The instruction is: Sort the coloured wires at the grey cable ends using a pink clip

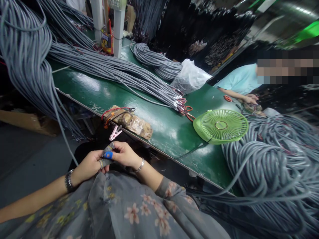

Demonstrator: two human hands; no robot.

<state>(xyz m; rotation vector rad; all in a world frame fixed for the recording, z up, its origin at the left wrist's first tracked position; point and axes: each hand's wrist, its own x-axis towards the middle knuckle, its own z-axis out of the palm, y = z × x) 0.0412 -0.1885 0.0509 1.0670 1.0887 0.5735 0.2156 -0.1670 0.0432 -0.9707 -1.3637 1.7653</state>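
My left hand (91,163) and my right hand (126,154) meet in front of my lap, just off the table's front edge. Both have their fingers closed in a pinch. A blue wrap (108,155) sits at my right thumb tip, and grey material (105,162) shows among the fingers. Whether that grey material is finger wrapping or a held piece, I cannot tell. Just beyond the hands, a pink clip (115,133) hangs at the edge beside a wooden block (137,125) covered in clear tape, with red and black wires (117,110) at its left end.
Grey cable bundles (119,71) lie along the green table (164,127), with more hanging off its left side (30,43). A green fan (221,125) stands near a large cable heap (274,166). A plastic bag (190,77) lies behind. Across the table, a person in a light blue top (239,79) works.
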